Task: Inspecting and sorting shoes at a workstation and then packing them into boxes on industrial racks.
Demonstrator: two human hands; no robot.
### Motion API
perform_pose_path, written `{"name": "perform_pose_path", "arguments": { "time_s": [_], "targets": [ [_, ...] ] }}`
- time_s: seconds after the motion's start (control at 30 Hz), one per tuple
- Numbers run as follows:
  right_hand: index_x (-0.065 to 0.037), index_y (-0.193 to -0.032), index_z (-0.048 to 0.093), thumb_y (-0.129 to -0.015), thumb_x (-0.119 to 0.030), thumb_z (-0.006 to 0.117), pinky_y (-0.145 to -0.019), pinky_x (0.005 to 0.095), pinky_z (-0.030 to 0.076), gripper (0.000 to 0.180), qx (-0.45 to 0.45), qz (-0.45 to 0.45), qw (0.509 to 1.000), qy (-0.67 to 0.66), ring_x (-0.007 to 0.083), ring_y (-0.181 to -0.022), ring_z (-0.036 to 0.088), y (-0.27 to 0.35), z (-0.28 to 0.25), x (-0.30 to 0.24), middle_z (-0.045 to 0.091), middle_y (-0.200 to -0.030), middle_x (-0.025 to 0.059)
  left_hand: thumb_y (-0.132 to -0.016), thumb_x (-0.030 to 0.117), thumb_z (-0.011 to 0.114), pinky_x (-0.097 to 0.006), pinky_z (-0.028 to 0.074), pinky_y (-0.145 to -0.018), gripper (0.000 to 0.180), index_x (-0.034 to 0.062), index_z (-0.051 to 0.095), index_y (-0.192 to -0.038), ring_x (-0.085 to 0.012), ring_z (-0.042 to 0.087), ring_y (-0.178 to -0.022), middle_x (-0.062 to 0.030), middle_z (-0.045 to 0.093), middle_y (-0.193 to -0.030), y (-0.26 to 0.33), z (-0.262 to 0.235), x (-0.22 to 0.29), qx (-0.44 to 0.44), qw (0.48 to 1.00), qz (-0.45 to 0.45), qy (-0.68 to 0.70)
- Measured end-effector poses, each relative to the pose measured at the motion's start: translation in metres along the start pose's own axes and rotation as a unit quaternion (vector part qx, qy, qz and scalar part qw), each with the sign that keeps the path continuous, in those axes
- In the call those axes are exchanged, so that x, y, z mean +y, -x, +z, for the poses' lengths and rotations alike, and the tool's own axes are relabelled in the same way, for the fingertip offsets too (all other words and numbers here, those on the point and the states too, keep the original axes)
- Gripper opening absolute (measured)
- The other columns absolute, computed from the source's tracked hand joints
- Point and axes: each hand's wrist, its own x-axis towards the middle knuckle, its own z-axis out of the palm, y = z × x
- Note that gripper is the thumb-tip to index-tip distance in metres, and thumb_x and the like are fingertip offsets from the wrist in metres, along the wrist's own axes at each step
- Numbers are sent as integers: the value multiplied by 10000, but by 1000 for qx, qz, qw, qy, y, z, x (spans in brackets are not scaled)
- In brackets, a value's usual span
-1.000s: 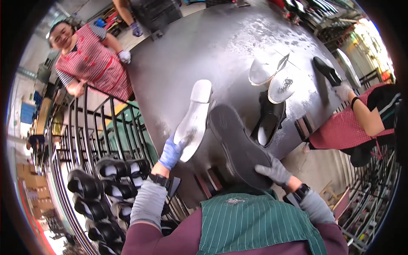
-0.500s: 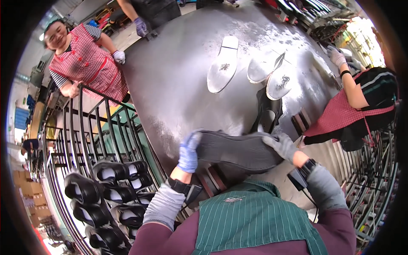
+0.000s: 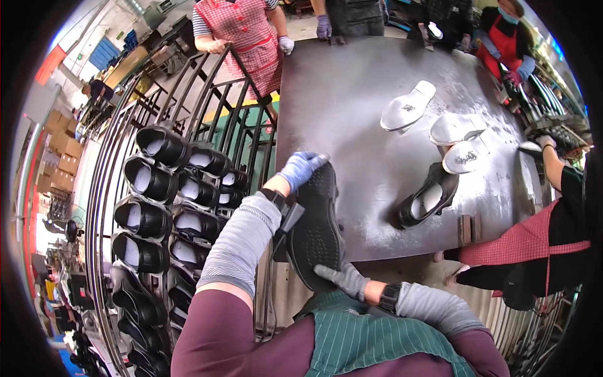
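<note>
A black shoe is held between my two gloved hands, its textured sole turned up toward me. My left hand, in a blue-grey glove, grips the far end. At the near end my right hand, in a grey glove, clasps the edge with its thumb on the sole. The shoe hangs over the near left edge of the metal table. Another black shoe lies on the table to the right, opening up. Beyond it are a pale sole and two more pale soles close together.
A black metal rack stands at my left, with several black shoes stacked on it. A person in a red checked apron touches the rack. Co-workers stand along the far side and at the right. A small block sits at the table's near edge.
My view has swung left toward the rack. The shoe in my hands has turned from lying crosswise to pointing away from me, with my left hand now at the far end.
</note>
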Motion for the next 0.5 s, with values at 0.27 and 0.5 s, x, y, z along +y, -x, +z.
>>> {"name": "perform_pose_path", "arguments": {
  "time_s": [0.27, 0.5],
  "targets": [
    [-71, -1338, 407, -892, -449, 565, -938, 291, 425, 606, 104, -66, 968, 219, 163, -1096, 526, -51, -53, -60, 571, -1169, 86, -906, 311, 554, -282, 434, -879, 382, -1, 582, -1125, -140, 556, -971, -70, 617, -1051, 81, 32, -16, -64, 971, 69, 218],
    [-72, -1115, 614, -861, -252, 660, -881, 284, 437, 314, 103, -235, 965, 47, 129, -954, 562, -114, -21, -66, 642, -1006, 23, -904, 334, 512, -302, 449, -893, 394, -11, 625, -1058, -170, 592, -947, -100, 644, -1015, 74, 33, -29, -156, 879, 6, 450]
  ]
}}
